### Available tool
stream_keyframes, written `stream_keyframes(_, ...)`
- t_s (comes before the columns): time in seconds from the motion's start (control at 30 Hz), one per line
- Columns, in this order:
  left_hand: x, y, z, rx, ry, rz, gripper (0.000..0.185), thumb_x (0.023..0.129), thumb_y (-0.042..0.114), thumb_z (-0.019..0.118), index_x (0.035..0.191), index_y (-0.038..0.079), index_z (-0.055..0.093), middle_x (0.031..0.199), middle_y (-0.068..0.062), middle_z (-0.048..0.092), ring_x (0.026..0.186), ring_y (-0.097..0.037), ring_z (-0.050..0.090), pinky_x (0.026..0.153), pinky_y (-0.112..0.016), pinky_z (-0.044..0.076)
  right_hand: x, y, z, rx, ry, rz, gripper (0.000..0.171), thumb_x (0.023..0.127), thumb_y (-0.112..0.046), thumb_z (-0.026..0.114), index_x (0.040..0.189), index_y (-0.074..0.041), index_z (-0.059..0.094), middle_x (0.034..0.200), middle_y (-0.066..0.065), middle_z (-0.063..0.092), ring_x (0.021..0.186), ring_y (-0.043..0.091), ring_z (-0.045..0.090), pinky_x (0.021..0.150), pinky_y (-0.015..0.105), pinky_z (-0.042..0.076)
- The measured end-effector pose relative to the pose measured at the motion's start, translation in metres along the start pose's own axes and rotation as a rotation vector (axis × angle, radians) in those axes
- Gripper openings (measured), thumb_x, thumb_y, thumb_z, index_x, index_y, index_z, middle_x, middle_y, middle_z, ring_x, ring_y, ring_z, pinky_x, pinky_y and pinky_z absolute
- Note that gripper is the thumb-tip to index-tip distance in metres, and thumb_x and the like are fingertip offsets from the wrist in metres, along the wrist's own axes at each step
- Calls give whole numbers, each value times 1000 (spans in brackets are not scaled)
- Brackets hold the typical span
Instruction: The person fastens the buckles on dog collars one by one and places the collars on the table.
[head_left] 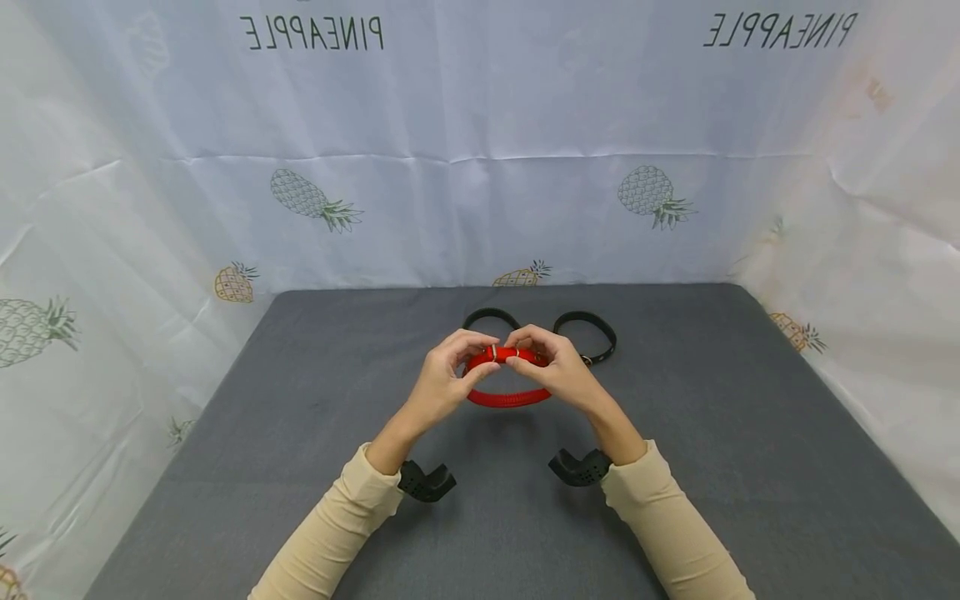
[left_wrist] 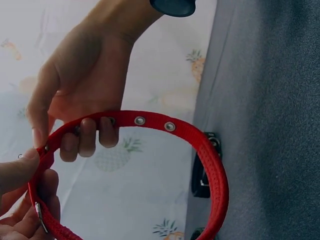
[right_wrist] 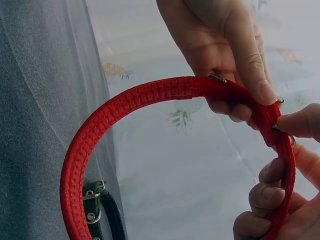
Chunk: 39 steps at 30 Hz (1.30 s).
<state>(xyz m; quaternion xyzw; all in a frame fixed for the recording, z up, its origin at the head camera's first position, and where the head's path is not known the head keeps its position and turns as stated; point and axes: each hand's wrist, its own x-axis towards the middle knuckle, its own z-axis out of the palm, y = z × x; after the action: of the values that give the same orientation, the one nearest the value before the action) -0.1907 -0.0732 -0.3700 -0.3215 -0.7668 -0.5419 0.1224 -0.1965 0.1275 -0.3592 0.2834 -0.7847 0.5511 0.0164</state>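
A red collar (head_left: pixel 508 400) forms a loop held up above the table by both hands. My left hand (head_left: pixel 442 379) pinches the collar near its metal buckle (left_wrist: pixel 40 216) between thumb and fingers. Opposite it, my right hand (head_left: pixel 558 371) grips the strap with metal eyelets (left_wrist: pixel 140 121), its thumb on top and its fingers curled below. The two hands are close together, and the collar's ends overlap between them. How far the strap runs through the buckle is partly hidden by the fingers.
Behind the hands, two dark collars lie in loops on the grey table (head_left: pixel 300 433): one at the left (head_left: pixel 491 313), partly covered by the hands, and another at the right (head_left: pixel 603 329). A white pineapple-print curtain (head_left: pixel 480 217) encloses the table's back and sides.
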Motion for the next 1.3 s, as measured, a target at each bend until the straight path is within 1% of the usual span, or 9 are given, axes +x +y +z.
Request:
stream_keyframes(0.17, -1, -1, 0, 15, 5, 6, 32, 84, 4, 72, 115, -1, 66, 108, -17, 64, 86, -23, 64, 75, -18, 54, 2, -2, 4, 27, -19, -10, 20, 93, -4, 61, 111, 4, 59, 106, 27, 65, 78, 8, 57, 68, 20, 48)
stream_keyframes(0.23, -2, 0, 0, -6, 0, -4, 34, 84, 2, 71, 117, -2, 65, 109, -18, 65, 87, -23, 65, 77, -18, 54, 2, -2, 5, 32, -20, -14, 21, 93, -4, 61, 111, 5, 59, 106, 28, 65, 78, 8, 58, 68, 20, 48)
stream_keyframes(0.33, -2, 0, -1, -79, 0, -52, 39, 84, 0, 71, 122, -4, 61, 113, -22, 66, 92, -17, 67, 83, -17, 54, 2, -1, 6, 24, -7, -9, 20, 92, -4, 61, 111, 3, 59, 105, 25, 65, 76, 9, 56, 67, 20, 48)
stream_keyframes(0.5, -2, -2, -3, -209, 35, -111, 36, 88, -1, 66, 122, -7, 58, 116, -29, 65, 95, 3, 63, 86, -15, 53, 4, 1, 6, 35, 19, -8, 19, 92, -3, 61, 111, 3, 59, 100, 20, 63, 71, 10, 52, 65, 20, 45)
stream_keyframes(0.63, -2, -2, -4, -261, 59, -129, 31, 90, 1, 64, 119, -10, 57, 113, -33, 63, 95, 6, 64, 85, -16, 54, 6, 1, 7, 44, 23, -8, 22, 92, -3, 61, 112, 4, 58, 101, 20, 62, 73, 9, 53, 66, 20, 46)
stream_keyframes(0.73, -2, -2, -4, -261, 77, -133, 29, 91, 1, 63, 117, -10, 58, 112, -33, 64, 93, 7, 64, 85, -15, 54, 8, -1, 8, 47, 9, 3, 27, 92, -4, 62, 118, 3, 57, 103, 21, 62, 77, 9, 56, 69, 20, 48)
stream_keyframes(0.9, 0, -1, -4, -218, 110, -97, 26, 92, 0, 62, 116, -8, 60, 115, -28, 59, 93, 6, 63, 82, -16, 54, 12, -6, 8, 43, -12, 26, 35, 91, -9, 66, 124, -2, 57, 104, 22, 62, 80, 7, 59, 72, 22, 50)
stream_keyframes(1.1, 2, 0, -3, -189, 127, -87, 25, 92, 0, 61, 116, -8, 61, 115, -23, 54, 93, 6, 62, 79, -15, 53, 15, -8, 8, 58, -7, 46, 36, 90, -10, 67, 124, -2, 57, 114, 23, 63, 85, 3, 61, 77, 22, 53)
stream_keyframes(1.3, 0, -1, -3, -205, 110, -88, 26, 92, 2, 60, 116, -9, 61, 112, -24, 55, 92, 6, 61, 85, -13, 53, 14, -5, 9, 40, 7, 47, 31, 89, -8, 68, 118, 1, 61, 105, 24, 65, 81, 3, 59, 72, 21, 52)
